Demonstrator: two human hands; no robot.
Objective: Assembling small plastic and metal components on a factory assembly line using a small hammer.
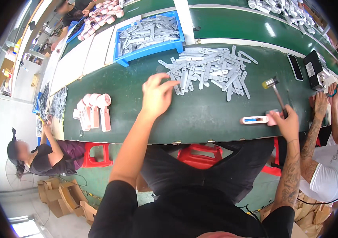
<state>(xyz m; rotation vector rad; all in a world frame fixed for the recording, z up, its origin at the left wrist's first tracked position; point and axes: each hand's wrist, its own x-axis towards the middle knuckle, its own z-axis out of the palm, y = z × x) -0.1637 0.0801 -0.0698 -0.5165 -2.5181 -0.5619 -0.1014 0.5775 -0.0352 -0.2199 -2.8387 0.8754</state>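
Pink handheld housing (259, 119), white panel, blue insert: at the green bench (200, 119), pink end against the right hand's (288, 122) fingers. Right hand: clamped on a hammer (279, 97). Left hand (157, 96): fingers curled, apart, beside loose grey strips (212, 68). Black box (315, 72): white label, illegible. Blue tray (150, 50): heaped with similar grey strips.

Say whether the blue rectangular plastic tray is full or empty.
Nearly full, apparently: overlapping flat grey strips hide the floor of the blue tray.
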